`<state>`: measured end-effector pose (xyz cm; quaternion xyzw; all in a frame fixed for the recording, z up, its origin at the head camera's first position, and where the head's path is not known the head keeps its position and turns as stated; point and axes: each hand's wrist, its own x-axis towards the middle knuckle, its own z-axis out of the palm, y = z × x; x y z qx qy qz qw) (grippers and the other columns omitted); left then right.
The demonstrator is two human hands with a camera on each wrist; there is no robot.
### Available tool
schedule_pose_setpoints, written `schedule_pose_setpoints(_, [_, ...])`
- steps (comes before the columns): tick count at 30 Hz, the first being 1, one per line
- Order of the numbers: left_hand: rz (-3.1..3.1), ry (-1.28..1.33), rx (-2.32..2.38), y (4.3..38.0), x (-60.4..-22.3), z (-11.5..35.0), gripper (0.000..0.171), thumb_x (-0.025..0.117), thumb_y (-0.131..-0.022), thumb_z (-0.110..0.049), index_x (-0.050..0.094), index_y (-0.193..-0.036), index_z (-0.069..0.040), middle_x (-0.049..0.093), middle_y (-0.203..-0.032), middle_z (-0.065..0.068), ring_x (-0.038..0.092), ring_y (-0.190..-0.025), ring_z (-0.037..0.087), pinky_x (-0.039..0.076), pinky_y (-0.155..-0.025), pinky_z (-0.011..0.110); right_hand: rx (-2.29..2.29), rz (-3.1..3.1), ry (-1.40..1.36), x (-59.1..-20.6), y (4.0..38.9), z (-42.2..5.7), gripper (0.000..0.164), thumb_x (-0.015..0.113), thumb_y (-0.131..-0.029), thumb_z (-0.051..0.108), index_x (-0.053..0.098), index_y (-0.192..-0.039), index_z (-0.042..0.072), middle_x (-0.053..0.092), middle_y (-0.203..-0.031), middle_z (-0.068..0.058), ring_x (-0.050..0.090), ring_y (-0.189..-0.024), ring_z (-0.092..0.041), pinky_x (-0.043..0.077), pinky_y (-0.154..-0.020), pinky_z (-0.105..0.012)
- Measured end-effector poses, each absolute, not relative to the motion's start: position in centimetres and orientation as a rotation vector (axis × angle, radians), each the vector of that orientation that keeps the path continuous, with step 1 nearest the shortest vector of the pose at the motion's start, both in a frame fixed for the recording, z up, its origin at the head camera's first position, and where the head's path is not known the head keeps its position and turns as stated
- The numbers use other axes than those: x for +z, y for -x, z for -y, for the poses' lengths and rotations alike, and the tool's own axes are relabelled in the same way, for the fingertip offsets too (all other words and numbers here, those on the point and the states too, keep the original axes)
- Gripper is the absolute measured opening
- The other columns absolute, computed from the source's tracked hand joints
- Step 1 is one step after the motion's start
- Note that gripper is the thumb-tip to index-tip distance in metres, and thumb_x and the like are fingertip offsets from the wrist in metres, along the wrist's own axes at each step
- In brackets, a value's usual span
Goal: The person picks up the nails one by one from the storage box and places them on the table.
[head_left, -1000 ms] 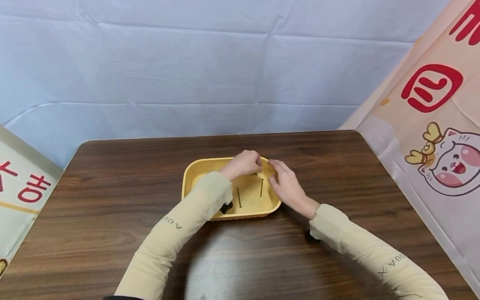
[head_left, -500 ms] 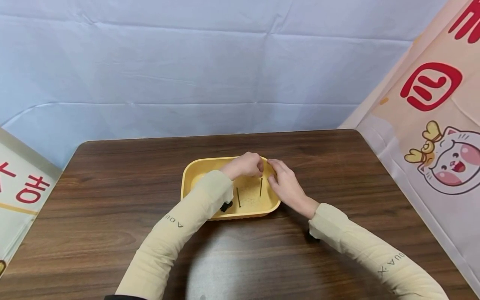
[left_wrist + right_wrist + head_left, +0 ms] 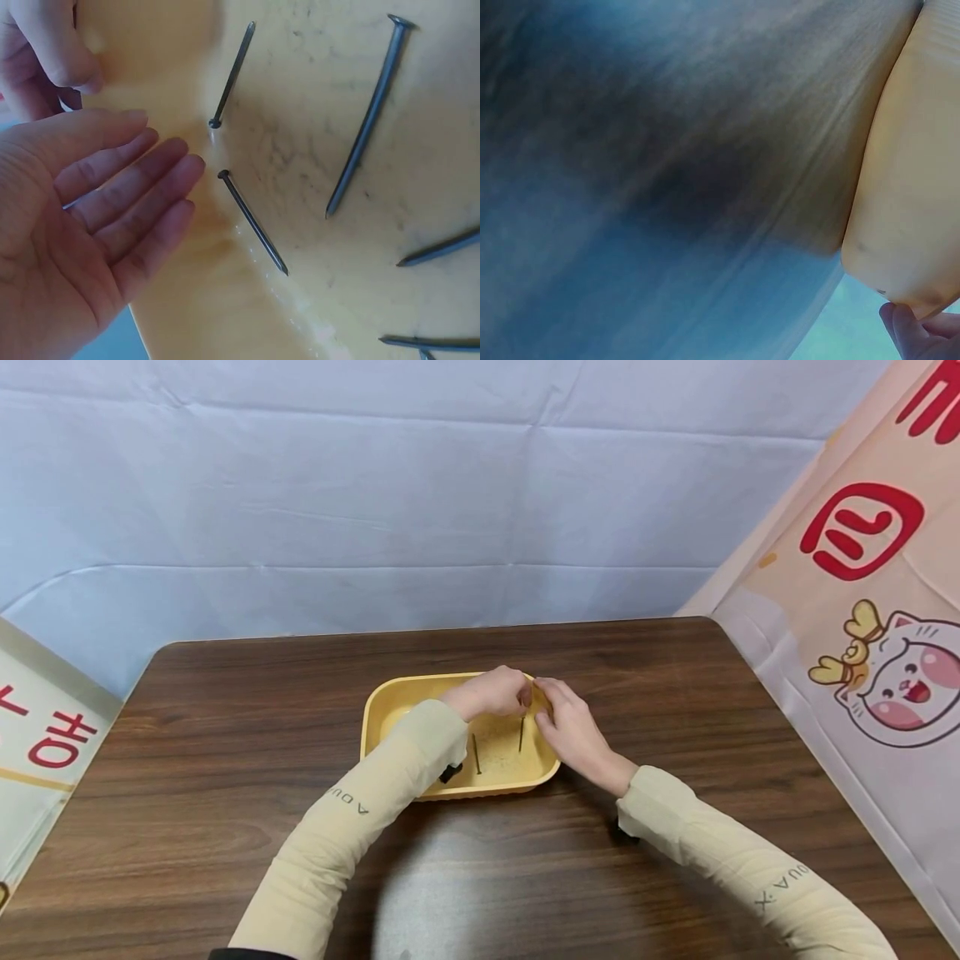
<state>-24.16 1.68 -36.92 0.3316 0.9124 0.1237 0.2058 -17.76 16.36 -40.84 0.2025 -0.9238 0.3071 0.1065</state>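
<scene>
A yellow plastic tray [image 3: 375,718] sits mid-table, with several dark metal nails on its floor, among them one nail [image 3: 477,755] near the front. My left hand [image 3: 498,692] reaches down into the tray's right end. In the left wrist view that left hand [image 3: 97,217] shows its palm, fingers extended and nothing in them, beside two nails whose heads lie near each other, the lower nail [image 3: 255,225] and the upper nail [image 3: 234,75]. A longer nail [image 3: 367,112] lies farther right. My right hand [image 3: 581,731] holds the right rim, thumb on the inner side.
The brown wood-grain table [image 3: 247,827] extends around the tray. Behind it hangs a pale blue cloth [image 3: 360,502], and a printed banner [image 3: 847,635] stands along the right edge. In the right wrist view, the tray's outer wall [image 3: 907,172] fills the right side.
My left hand has shifted slightly right and toward me, now covering the upper end of one nail. A dark piece formerly showing under it is hidden. The right hand stays on the rim.
</scene>
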Motion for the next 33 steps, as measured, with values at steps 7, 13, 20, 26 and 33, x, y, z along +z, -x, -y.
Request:
schedule_pose_setpoints(7, [-2.534, -0.998, 0.336, 24.26, -37.05, -1.61, 0.020, 0.058, -0.085, -0.010, 0.064, -0.104, -0.009, 0.063, -0.104, 0.003, 0.057, -0.097, 0.015, 0.044, -0.081, 0.026, 0.902, 2.713, -0.605, -40.80, 17.70, -16.37, 0.041, 0.053, -0.084, 0.000, 0.048, -0.124, -0.007, 0.050, -0.123, -0.020, 0.050, -0.112, -0.031, 0.043, -0.089, -0.042])
schedule_pose_setpoints(13, [-2.531, -1.062, 0.350, 24.24, -37.02, -1.42, 0.020, 0.058, -0.084, -0.009, 0.066, -0.103, -0.010, 0.063, -0.102, 0.000, 0.057, -0.095, 0.013, 0.045, -0.080, 0.025, 0.912, 2.702, -0.600, -40.85, 17.78, -16.41, 0.041, 0.052, -0.083, 0.000, 0.049, -0.123, -0.007, 0.051, -0.122, -0.019, 0.050, -0.112, -0.030, 0.043, -0.090, -0.042])
schedule_pose_setpoints(20, [-2.517, -1.192, 0.317, 24.12, -37.19, -1.10, 0.018, 0.062, -0.084, -0.009, 0.068, -0.101, -0.013, 0.064, -0.100, -0.003, 0.057, -0.092, 0.011, 0.045, -0.080, 0.026, 0.926, 2.711, -0.603, -40.80, 17.77, -16.43, 0.041, 0.049, -0.085, 0.001, 0.048, -0.125, -0.006, 0.050, -0.124, -0.020, 0.049, -0.114, -0.030, 0.042, -0.091, -0.041])
schedule_pose_setpoints(26, [-2.512, -1.276, 0.255, 23.90, -37.12, -0.91, 0.019, 0.064, -0.084, -0.010, 0.069, -0.101, -0.014, 0.065, -0.103, -0.004, 0.057, -0.097, 0.011, 0.045, -0.083, 0.028, 0.933, 2.715, -0.603, -40.83, 17.75, -16.46, 0.042, 0.049, -0.086, 0.002, 0.047, -0.126, -0.007, 0.049, -0.125, -0.020, 0.049, -0.114, -0.030, 0.043, -0.091, -0.041])
schedule_pose_setpoints(33, [-2.487, -1.394, 0.160, 23.75, -37.00, -0.84, 0.019, 0.063, -0.083, -0.008, 0.071, -0.099, -0.015, 0.066, -0.104, -0.004, 0.058, -0.098, 0.012, 0.045, -0.083, 0.027, 0.948, 2.709, -0.598, -40.88, 17.81, -16.47, 0.042, 0.050, -0.085, 0.001, 0.047, -0.126, -0.006, 0.049, -0.125, -0.019, 0.048, -0.115, -0.030, 0.042, -0.091, -0.041])
